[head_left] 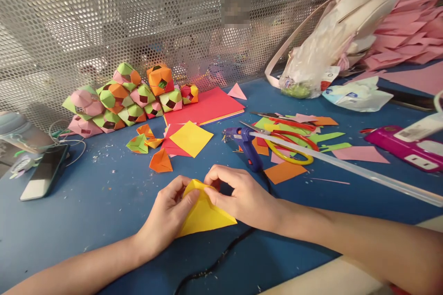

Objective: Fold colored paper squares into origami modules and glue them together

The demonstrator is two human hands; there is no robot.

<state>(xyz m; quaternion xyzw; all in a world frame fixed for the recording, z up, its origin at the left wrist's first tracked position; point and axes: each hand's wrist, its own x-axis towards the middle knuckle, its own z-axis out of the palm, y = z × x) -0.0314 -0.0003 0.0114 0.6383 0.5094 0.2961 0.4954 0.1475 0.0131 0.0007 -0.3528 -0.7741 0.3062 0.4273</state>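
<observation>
Between my two hands is a sheet of yellow paper (207, 214), folded into a triangle with its top corner upward. My left hand (173, 205) pinches it near the top left, thumb in front and fingers behind. With thumb and forefinger, my right hand (238, 196) grips the fold at the upper right. Both thumbs sit close together at the peak. Just beyond lie an orange folded paper piece (161, 161), a green folded piece (137, 144) and a flat yellow square (191, 138) resting on red sheets.
A blue glue gun (251, 147) with a long glue stick (346, 166) lies right of centre; its black cord (221, 258) runs beneath my right hand. Scissors (290, 147) rest on paper scraps. Paper balls (138, 97) are stacked by the mesh. A phone (46, 173) lies left.
</observation>
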